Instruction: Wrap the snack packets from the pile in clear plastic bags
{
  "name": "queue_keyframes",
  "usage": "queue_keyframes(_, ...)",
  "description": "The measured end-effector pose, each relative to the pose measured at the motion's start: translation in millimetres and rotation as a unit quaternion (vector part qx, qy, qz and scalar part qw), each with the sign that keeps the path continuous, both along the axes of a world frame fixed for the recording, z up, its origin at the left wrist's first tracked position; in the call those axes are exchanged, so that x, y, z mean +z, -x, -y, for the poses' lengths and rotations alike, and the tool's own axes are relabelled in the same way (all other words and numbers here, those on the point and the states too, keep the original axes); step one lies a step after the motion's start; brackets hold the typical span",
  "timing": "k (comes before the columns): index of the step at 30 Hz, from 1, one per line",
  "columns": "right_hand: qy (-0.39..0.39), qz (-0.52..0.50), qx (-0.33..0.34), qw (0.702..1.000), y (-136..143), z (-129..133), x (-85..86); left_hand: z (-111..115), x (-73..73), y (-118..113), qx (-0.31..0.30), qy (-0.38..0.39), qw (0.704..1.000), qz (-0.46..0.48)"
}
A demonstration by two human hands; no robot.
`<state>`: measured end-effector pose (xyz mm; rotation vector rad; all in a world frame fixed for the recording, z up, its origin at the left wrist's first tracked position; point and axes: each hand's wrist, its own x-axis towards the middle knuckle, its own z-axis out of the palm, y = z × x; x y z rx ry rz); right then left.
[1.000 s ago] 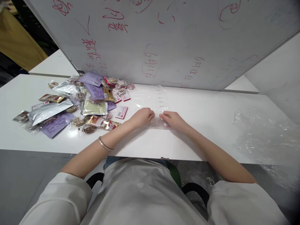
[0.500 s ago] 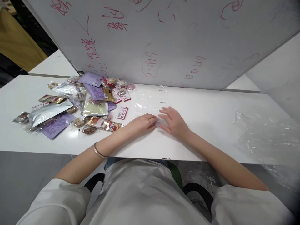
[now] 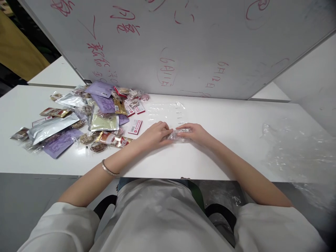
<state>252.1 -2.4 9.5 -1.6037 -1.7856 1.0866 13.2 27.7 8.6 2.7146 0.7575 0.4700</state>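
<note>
Both forearms [image 3: 131,152] angle inward over the table [image 3: 223,117], backs of the hands up. The left hand [image 3: 159,133] has its fingers half curled on the left end of the bunched clear plastic film [image 3: 181,134], thumb on the near side; the right hand [image 3: 195,133], fingers straighter, grips the other end. The film's flat stretch lies just beyond the fingertips, and snack packets [image 3: 104,122] lie heaped left of the left fingers

Can count one film [image 3: 164,112] under the fingers [image 3: 167,133] and, leftward, two silver pouches [image 3: 52,128], three gold sachets [image 3: 114,139], at least three purple packets [image 3: 63,144].
</note>
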Motion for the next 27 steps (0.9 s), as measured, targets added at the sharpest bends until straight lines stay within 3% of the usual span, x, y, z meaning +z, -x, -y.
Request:
queue_keyframes(3, -0.13, 0.095, 0.02, 0.987, -2, 7, -0.9, 9, 3.9, 6, -0.008, 0.007, 0.999, -0.046)
queue_keyframes(6, -0.228, 0.111, 0.163, 0.954, -6, 22, -1.2, 12, 11.8, 12, 0.019, 0.059, 0.997, -0.036)
queue_keyframes(8, -0.209, 0.096, 0.191, 0.954, -7, 30, -1.1, 10, 15.8, 14, 0.017, 0.127, 0.992, -0.015)
queue_keyframes(11, -0.111, 0.075, 0.086, 0.987, -4, 30, -0.8, 7, 16.6, 12, 0.041, 0.202, 0.979, -0.006)
queue_keyframes(14, -0.035, 0.077, -0.004, 0.996, 3, 21, -0.9, 8, 12.4, 8, 0.082, 0.112, 0.99, 0.003)
queue_keyframes(16, -0.061, 0.118, -0.027, 0.991, 7, 15, -2.0, 11, 9.2, 9, 0.057, 0.021, 0.998, -0.012)
queue_keyframes(18, -0.147, 0.16, -0.01, 0.976, 8, 13, -4.0, 14, 7.7, 13, 0.008, -0.007, 0.999, -0.045)
queue_keyframes(20, -0.229, 0.156, 0.071, 0.958, 6, 16, -6.4, 15, 8.7, 19, -0.018, 0.023, 0.997, -0.068)
queue_keyframes(23, -0.244, 0.104, 0.211, 0.941, -1, 27, -8.1, 14, 14.8, 26, 0.008, 0.093, 0.994, -0.052)
queue_keyframes(25, -0.21, 0.092, 0.21, 0.951, -3, 32, -7.2, 12, 19.2, 27, 0.033, 0.159, 0.986, -0.031)
queue_keyframes(27, -0.154, 0.108, 0.137, 0.973, -2, 34, -5.5, 10, 20.5, 23, 0.066, 0.208, 0.976, -0.03)
